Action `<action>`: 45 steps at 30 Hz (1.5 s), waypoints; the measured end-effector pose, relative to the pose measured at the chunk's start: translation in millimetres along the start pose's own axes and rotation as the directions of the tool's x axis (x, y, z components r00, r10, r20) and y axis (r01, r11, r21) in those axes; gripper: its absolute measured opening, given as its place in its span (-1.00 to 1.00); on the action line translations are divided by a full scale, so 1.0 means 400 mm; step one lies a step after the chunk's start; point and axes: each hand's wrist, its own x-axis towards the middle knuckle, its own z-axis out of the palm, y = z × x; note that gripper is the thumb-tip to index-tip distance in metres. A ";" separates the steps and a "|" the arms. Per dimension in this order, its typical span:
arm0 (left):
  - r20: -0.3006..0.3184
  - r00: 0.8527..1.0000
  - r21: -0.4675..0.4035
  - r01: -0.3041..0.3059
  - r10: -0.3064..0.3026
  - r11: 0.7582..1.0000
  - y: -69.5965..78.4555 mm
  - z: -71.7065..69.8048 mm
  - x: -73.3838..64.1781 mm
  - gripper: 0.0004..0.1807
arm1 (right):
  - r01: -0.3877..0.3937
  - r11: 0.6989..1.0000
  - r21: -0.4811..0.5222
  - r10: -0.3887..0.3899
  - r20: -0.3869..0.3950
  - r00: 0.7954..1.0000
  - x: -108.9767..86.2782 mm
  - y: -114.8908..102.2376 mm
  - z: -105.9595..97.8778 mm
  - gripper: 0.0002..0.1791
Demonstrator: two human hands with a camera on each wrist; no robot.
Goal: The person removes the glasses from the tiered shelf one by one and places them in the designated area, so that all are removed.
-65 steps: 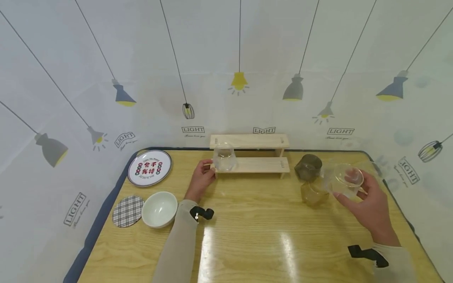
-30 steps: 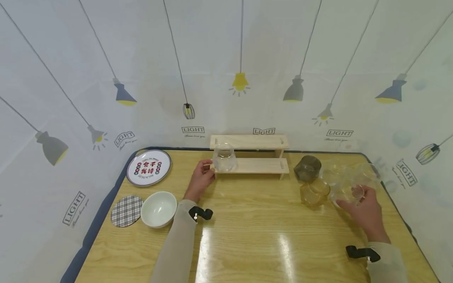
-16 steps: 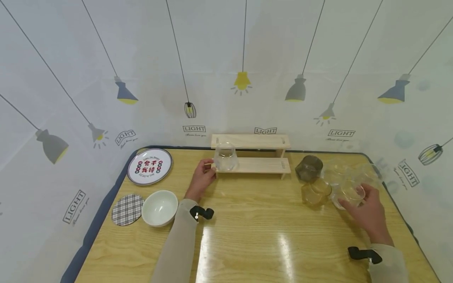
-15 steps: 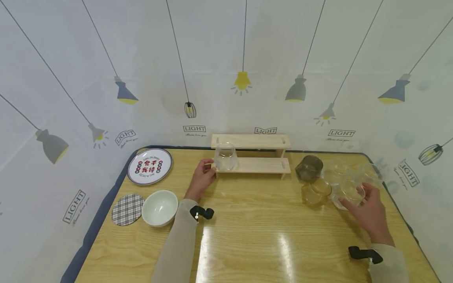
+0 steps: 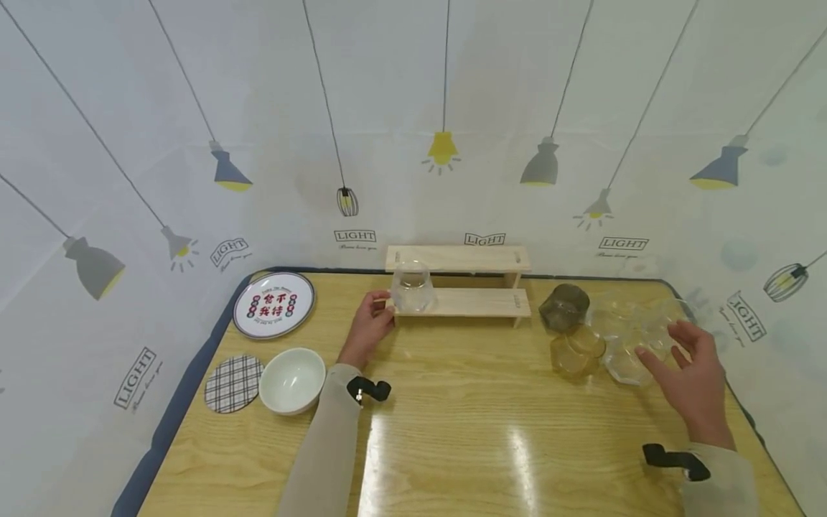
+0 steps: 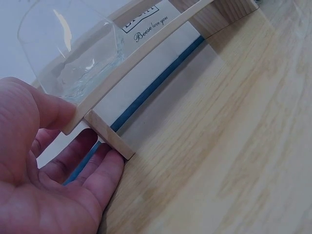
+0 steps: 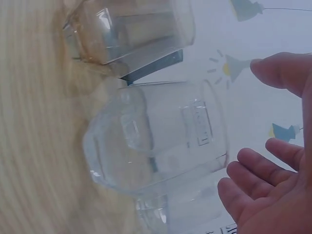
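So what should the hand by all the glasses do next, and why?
Probably close the right hand around the nearest clear glass and lift it. That hand is open beside the glass, holding nothing. The left hand grips the end of the wooden shelf, where one clear glass sits on the lower board, with bare board beside it.

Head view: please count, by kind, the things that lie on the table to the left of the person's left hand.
plate: 1
bowl: 1
coaster: 1
Total: 3
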 end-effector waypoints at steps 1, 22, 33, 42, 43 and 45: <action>-0.002 1.000 -0.001 0.003 -0.003 1.000 -0.001 -0.001 0.000 -0.63 | 0.010 1.000 0.011 -0.010 -0.010 1.000 0.001 -0.006 -0.001 -0.10; -0.003 1.000 -0.006 -0.002 0.002 1.000 0.009 0.004 -0.005 -0.65 | 0.308 0.929 0.205 -0.312 -0.010 0.950 0.007 -0.218 0.134 -0.26; 0.007 1.000 -0.018 -0.014 0.014 1.000 0.001 0.003 0.002 -0.64 | 0.390 0.881 0.268 -0.429 0.103 0.897 0.011 -0.319 0.271 -0.26; 0.004 1.000 -0.008 -0.008 0.008 1.000 0.001 0.005 0.003 -0.64 | 0.361 0.886 0.292 -0.434 0.245 0.867 0.011 -0.394 0.372 -0.24; 0.004 1.000 -0.011 -0.003 0.003 1.000 0.001 0.004 0.003 -0.64 | 0.357 0.890 0.283 -0.430 0.263 0.864 0.009 -0.401 0.382 -0.22; 0.004 1.000 -0.013 0.008 -0.008 1.000 0.003 0.003 0.002 -0.64 | 0.352 0.897 0.268 -0.425 0.301 0.854 0.004 -0.416 0.402 -0.19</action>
